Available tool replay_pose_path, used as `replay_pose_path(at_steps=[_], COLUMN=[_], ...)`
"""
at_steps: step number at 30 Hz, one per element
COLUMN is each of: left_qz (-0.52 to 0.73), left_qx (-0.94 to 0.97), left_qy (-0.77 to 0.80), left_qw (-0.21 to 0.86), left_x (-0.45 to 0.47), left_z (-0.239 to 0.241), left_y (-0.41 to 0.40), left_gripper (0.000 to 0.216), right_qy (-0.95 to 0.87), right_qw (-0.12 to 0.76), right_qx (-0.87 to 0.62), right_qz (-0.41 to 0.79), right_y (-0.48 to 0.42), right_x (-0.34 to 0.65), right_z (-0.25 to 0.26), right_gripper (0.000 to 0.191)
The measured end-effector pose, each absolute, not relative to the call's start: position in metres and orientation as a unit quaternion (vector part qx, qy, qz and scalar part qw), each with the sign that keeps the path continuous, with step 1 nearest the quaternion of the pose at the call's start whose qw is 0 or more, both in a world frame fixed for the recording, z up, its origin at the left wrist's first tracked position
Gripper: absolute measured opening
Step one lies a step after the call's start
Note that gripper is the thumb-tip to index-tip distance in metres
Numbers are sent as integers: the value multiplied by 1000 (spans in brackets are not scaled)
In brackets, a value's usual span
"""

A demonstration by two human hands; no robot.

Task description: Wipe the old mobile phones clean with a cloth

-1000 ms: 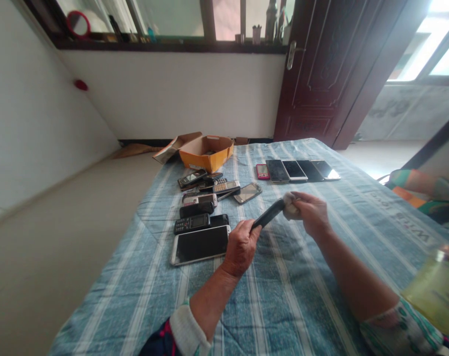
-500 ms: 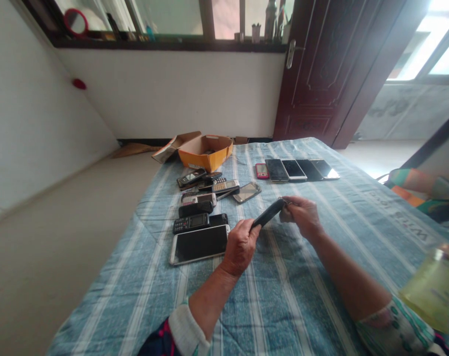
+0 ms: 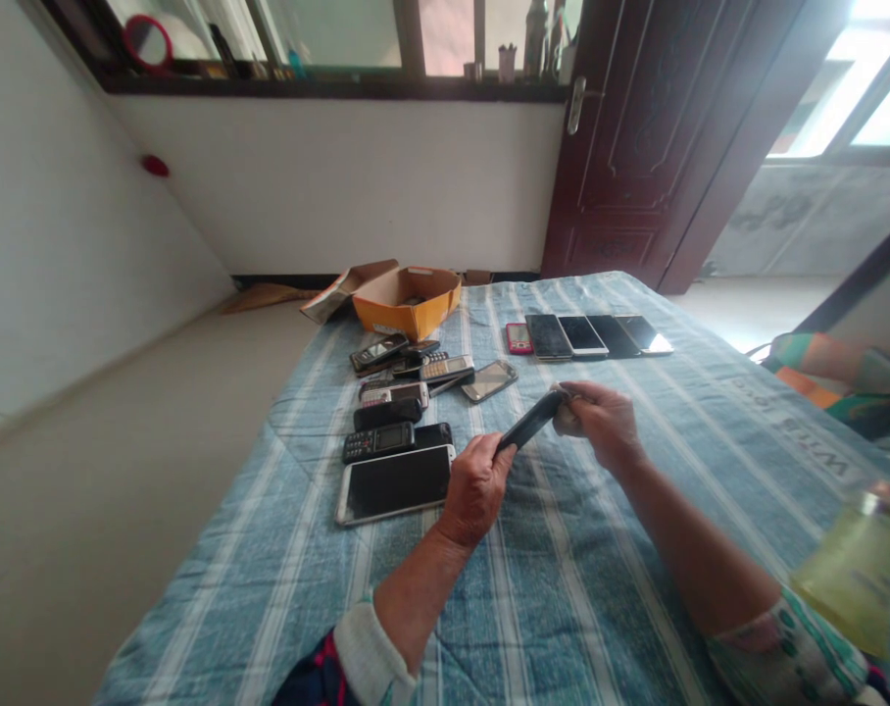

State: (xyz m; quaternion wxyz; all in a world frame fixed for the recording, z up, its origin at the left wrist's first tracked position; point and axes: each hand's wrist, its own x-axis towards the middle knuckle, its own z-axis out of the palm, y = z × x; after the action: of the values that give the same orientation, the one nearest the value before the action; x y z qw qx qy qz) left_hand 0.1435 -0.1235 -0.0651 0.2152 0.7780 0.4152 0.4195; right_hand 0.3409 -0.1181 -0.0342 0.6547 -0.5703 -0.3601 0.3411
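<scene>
My left hand (image 3: 476,487) grips the near end of a dark smartphone (image 3: 529,423), held tilted above the blue striped cloth (image 3: 563,569). My right hand (image 3: 599,424) is closed at the phone's far end, pressing a small pale cloth wad (image 3: 563,420) against it. To the left of my left hand lies a large white-rimmed smartphone (image 3: 396,483), with several small keypad phones (image 3: 386,412) behind it.
A row of smartphones (image 3: 588,336) lies across the far side of the cloth. An open orange cardboard box (image 3: 408,301) sits at the far left corner. A yellow-green bottle (image 3: 853,569) stands at the right edge. A dark wooden door (image 3: 636,137) is behind.
My right hand with the wad has slid slightly down and nearer along the phone's far end, hiding more of the wad. My left hand holds steady.
</scene>
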Motion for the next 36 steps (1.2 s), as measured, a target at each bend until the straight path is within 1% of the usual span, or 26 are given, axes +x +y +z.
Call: replay_pose_path(at_steps=[4,10,12,14,17,20,23,27,34,36], left_qz=[417,415,415,413,411,412,415,425,430,429], left_qx=[780,779,780,783,787,787,791,794,782,779], left_qy=[413,415,416,414,409,409,406,397,404,408], left_qw=[216,219,216,213,212,208,194,178,200,208], left_x=[144,144,144,144,143,143,143,145,145,145], left_z=[-65,-65,-65,-65,-64,-64,-64,-64,-65,-66], left_y=[-123,-123,-123,-123,-124,-124,-123,-122,-122,-122], left_gripper=[16,17,16,16,16,16,15,15,16,16], right_qy=[-361,-378,-380,-416,-512,-565,-559,-530,-488,-463], right_qw=[635,606,622,634,620,599,585,570,563,572], right_qx=[-577,-619,-620,-611,-579,-558,-576,-606,-636,-639], right_qz=[365,327,290,227,135,103,116,167,202,224], right_y=[-115,-112,-113,-116,-119,-119,-116,-111,-109,-109], right_x=[339,344,346,345,341,337,340,347,348,347], right_z=[-45,-51,-45,-38,-30,-30,-38,-50,-56,-55], right_gripper=[30,25,26,25,25,28,29,28,28,28])
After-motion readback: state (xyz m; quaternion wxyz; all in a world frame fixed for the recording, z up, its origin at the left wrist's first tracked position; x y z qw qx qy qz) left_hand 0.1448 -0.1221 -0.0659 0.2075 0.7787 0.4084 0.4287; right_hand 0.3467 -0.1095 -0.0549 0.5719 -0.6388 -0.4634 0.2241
